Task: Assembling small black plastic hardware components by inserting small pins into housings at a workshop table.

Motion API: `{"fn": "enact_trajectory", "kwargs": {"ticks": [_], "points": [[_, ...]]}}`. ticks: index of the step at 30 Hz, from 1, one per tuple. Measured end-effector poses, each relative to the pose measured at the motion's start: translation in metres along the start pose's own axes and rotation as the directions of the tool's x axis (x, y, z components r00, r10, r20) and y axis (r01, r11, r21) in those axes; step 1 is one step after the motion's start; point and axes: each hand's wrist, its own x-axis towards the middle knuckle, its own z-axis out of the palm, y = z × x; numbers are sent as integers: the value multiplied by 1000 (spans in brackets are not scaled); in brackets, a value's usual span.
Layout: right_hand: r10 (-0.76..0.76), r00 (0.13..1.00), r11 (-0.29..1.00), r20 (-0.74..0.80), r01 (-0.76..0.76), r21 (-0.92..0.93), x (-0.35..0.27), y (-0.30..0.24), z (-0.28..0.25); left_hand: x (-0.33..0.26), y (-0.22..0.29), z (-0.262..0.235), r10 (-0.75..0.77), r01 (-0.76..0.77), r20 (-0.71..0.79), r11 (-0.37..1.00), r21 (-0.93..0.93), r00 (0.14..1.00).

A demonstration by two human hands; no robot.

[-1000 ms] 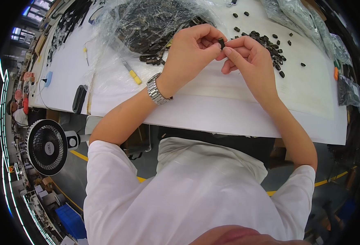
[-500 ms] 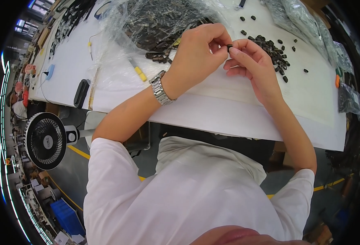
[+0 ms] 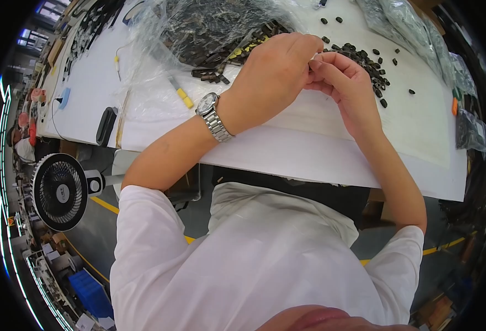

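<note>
1. Both hands have drifted a touch toward the desk's far edge since half a second ago; the fingertips remain pressed together, and the small dark piece that showed between them a second ago is now hidden.
2. Your left hand (image 3: pixel 276 71) arches over from the left, fingers curled down and closed, knuckles up. Whether anything sits in that grip, I cannot tell; the back of the hand covers it.
3. Your right hand (image 3: pixel 342 83) meets it from the right, thumb and fingers pinched shut against the left fingertips. What it holds is out of sight too.
4. You're working raised just above the white sheet (image 3: pixel 309 118), right beside the small black parts (image 3: pixel 371 65) scattered toward the far right edge, so the supply is within a short reach.
5. Those parts look like short, hard, blocky pieces, matte black, loose and apart from each other.
6. Behind your left hand, a crinkled clear plastic bag (image 3: pixel 215 27) spills dark strip-like pieces (image 3: pixel 215 71) onto the desk (image 3: pixel 160 132); glossy film, many folds.
7. Steel-link wristwatch (image 3: pixel 212 113) on your left wrist, shiny and rigid.
8. Yellow-handled tool (image 3: pixel 181 95) lies by the bag; a flat black object (image 3: pixel 106 126) rests near the left front edge.
9. Below the desk's left corner, a round black fan (image 3: pixel 60 191) stands on the floor.
</note>
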Motion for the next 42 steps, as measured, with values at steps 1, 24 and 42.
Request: {"fn": "enact_trajectory", "kwargs": {"ticks": [1, 24, 42], "points": [[-34, 999, 996, -22, 32, -87, -1, 0, 1, -1, -1, -1, -52, 52, 55, 999, 0, 997], [30, 993, 960, 115, 3, -279, -6, -29, -7, 7, -23, -31, -310, 662, 606, 529, -530, 733], [4, 992, 917, 125, 46, -396, -12, -35, -5, 7, -20, -29, -294, 669, 624, 520, -531, 724]]}}
